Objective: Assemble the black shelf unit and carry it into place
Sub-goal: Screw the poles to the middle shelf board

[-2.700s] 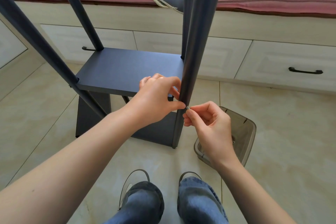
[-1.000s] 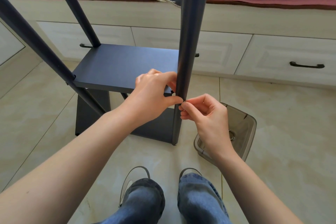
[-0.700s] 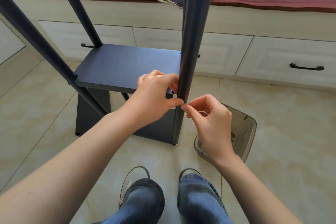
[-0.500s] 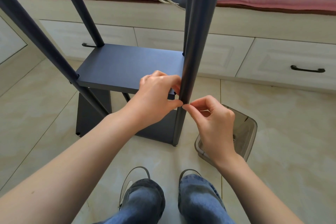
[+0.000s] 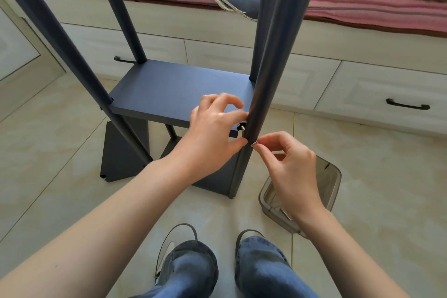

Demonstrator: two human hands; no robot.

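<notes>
**Head view: both hands working a small fastener at the near-right post**

Landmark is the near-right post (image 5: 268, 75) of the black shelf unit (image 5: 179, 89), which is standing on the tiled floor (image 5: 48, 152) in front of the white drawer bench (image 5: 314, 75).

- Left hand (image 5: 212, 135) is sitting just left of the post, thumb tip touching it at shelf-board level, fingers loosely curled above the board's front right corner. Not wrapping the post.
- Right hand (image 5: 290, 164) is sitting just right of and below that spot, thumb and forefinger pinching a small pale fastener (image 5: 254, 144) against the post's near side. Can't tell if it's a screw or a cap.
- Hands are nearly meeting, only the post between them.
- A dark bolt head (image 5: 241, 126) is poking out of the post's left side, just above the left thumb.
- Three other posts are rising left of and behind the landmark post, out of frame at the top.
- Lower board and side panel are showing under the shelf board, left of the post's foot.
- Clear plastic bin (image 5: 333, 181) is resting on the floor right of the post's foot, partly behind the right wrist.
- Pink cushion (image 5: 362, 7) is lying on the bench behind the post.
- Person's knees in jeans (image 5: 191, 271) are showing near the bottom edge, below the post.
</notes>
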